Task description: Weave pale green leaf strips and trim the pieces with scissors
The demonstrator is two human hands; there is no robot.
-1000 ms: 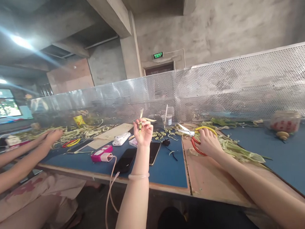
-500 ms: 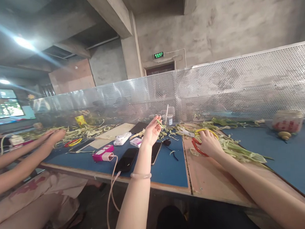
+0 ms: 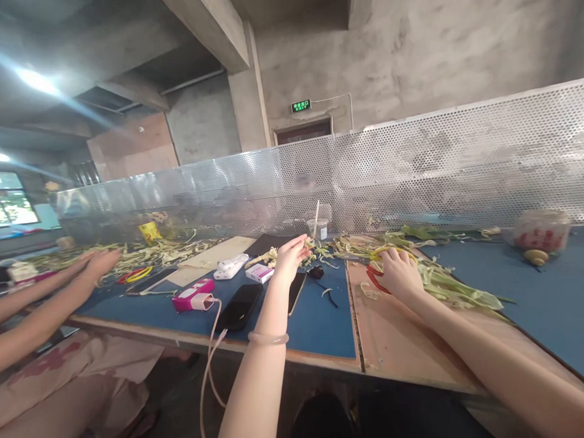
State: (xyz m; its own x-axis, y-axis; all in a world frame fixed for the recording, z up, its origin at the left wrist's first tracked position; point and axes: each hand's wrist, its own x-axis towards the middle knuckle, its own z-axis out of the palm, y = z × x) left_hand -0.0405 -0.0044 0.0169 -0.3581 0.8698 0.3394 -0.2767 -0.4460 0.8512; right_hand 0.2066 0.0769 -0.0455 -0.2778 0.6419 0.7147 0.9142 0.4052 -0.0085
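Note:
My left hand (image 3: 291, 254) is over the blue mat, fingers bent together beside a pile of green plant scraps (image 3: 320, 250); whatever lies between the fingertips is too small to name. My right hand (image 3: 400, 269) is closed on scissors (image 3: 374, 279) with red and yellow handles, their blades pointing left toward the scraps. Long pale green stalks and leaves (image 3: 460, 290) lie under and to the right of my right hand, across the wooden board (image 3: 396, 333).
A plastic cup with a straw (image 3: 322, 227) stands behind my left hand. Phones (image 3: 240, 307), a pink box (image 3: 194, 294) with a cable and a jar (image 3: 544, 230) are on the table. At left, another person's hands (image 3: 102, 261) are over plant strips. A perforated metal screen (image 3: 415, 170) runs behind.
My left hand has lowered toward the scraps, and the green piece seen at its fingertips is no longer distinct. The scissors in my right hand have turned slightly. The view has shifted a little.

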